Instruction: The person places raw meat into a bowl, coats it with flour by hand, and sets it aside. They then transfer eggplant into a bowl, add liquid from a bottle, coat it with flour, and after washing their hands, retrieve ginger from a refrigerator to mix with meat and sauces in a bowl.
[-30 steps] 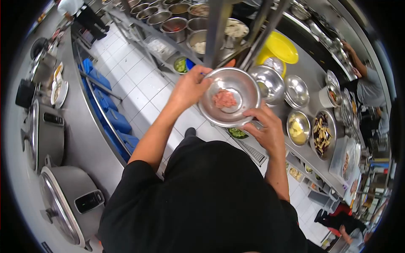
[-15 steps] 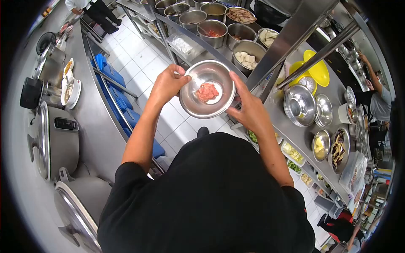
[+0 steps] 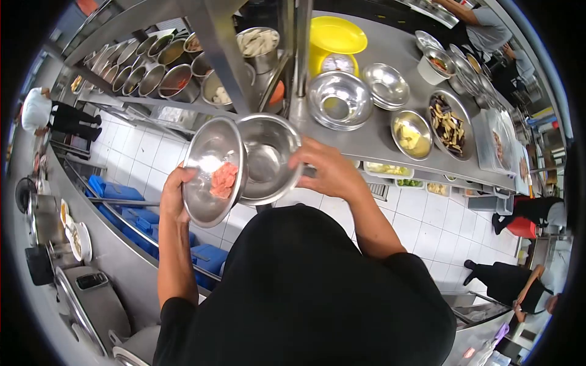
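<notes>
My left hand (image 3: 176,194) grips the left side of a steel bowl (image 3: 206,152) that tilts to the right. Pink raw meat pieces (image 3: 224,180) lie inside it. Just to the right and partly behind is a second steel bowl (image 3: 267,160), with nothing visible in it. My right hand (image 3: 326,168) has its fingers on that bowl's right rim. The two bowls overlap at their edges.
Stacked steel bowls (image 3: 340,100), a yellow basin (image 3: 337,35), a bowl of yellow pieces (image 3: 412,135) and a tray of dark strips (image 3: 448,125) stand on the right counter. A metal post (image 3: 223,55) rises ahead. Co-workers (image 3: 530,290) stand at both sides.
The single held bowl is now two, pulled apart side by side, with the meat in the left one. My view has turned right, towards the counter with the stacked bowls.
</notes>
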`<state>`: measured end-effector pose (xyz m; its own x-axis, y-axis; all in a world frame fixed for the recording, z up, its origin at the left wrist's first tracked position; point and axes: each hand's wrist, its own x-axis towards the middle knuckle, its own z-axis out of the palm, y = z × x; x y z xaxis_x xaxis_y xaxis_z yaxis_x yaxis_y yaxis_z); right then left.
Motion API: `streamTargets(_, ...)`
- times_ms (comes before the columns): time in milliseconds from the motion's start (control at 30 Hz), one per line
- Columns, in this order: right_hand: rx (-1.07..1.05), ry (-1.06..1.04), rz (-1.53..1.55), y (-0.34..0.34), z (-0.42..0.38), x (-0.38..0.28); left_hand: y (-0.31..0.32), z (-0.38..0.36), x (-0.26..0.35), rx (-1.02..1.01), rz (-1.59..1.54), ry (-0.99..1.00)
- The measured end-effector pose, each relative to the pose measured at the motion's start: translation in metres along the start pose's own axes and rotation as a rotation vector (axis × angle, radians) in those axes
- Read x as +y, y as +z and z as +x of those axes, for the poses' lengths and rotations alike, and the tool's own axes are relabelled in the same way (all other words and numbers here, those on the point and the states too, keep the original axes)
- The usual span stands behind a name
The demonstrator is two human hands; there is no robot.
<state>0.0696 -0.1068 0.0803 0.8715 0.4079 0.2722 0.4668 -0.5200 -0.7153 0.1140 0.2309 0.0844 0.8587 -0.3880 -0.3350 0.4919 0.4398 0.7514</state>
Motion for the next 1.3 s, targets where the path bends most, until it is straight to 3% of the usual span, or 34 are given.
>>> streamTargets(100,0.247,0.212,0.051,-0.042,-0.046,0.009,0.033,-0.006,-0.002,0.112,0.032,0.121)
streamTargets(133,0.421,0.267,0.106,-0.050,-0.062,0.037,0.033,-0.006,-0.001,0.129,0.088,0.146)
streamTargets(200,0.545,0.413,0.120,-0.093,-0.064,0.049,0.005,-0.005,-0.007,0.195,0.068,0.186)
streamTargets(233,0.658,0.388,-0.024,-0.107,-0.062,0.071,0.007,-0.009,-0.008,0.257,0.022,0.210)
streamTargets(267,0.725,0.365,0.199,-0.124,-0.062,0.098,-0.010,-0.006,-0.012,0.251,-0.024,0.206)
streamTargets(367,0.600,0.682,0.006,-0.156,-0.047,0.088,-0.016,-0.016,-0.009,0.328,-0.091,0.247)
streamTargets(400,0.681,0.639,-0.082,-0.150,-0.041,0.077,-0.019,-0.020,-0.008,0.348,-0.105,0.257)
streamTargets(467,0.633,0.675,-0.140,-0.136,-0.010,0.007,-0.034,-0.021,-0.003,0.388,-0.153,0.290)
streamTargets(567,0.518,0.409,0.122,-0.089,0.033,-0.033,-0.075,-0.017,0.005,0.446,-0.223,0.332)
streamTargets(600,0.408,0.290,0.163,-0.066,0.053,-0.043,-0.090,-0.014,0.011,0.456,-0.234,0.348)
streamTargets(667,0.064,-0.059,-0.055,-0.018,0.105,-0.057,-0.120,-0.007,0.024,0.479,-0.270,0.375)
streamTargets(700,-0.096,0.018,-0.099,0.006,0.132,-0.069,-0.135,-0.002,0.034,0.485,-0.289,0.394)
streamTargets(767,-0.091,-0.155,-0.056,0.053,0.195,-0.087,-0.169,0.012,0.065,0.483,-0.253,0.451)
streamTargets(867,-0.077,-0.296,-0.271,0.093,0.281,-0.111,-0.229,0.027,0.114,0.513,-0.254,0.415)
streamTargets(967,-0.085,-0.365,-0.356,0.105,0.353,-0.152,-0.274,0.046,0.172,0.493,-0.135,0.413)
streamTargets(1067,0.072,-0.486,-0.409,0.099,0.404,-0.192,-0.298,0.067,0.227,0.432,0.038,0.396)
streamTargets(1100,0.090,-0.467,-0.442,0.101,0.418,-0.203,-0.330,0.080,0.232,0.424,0.214,0.386)
streamTargets(1167,0.004,-0.320,-0.488,0.115,0.436,-0.209,-0.341,0.089,0.265,0.340,0.277,0.295)
streamTargets(1300,-0.104,-0.047,-0.562,0.154,0.488,-0.155,-0.365,0.099,0.296,0.303,0.313,0.286)
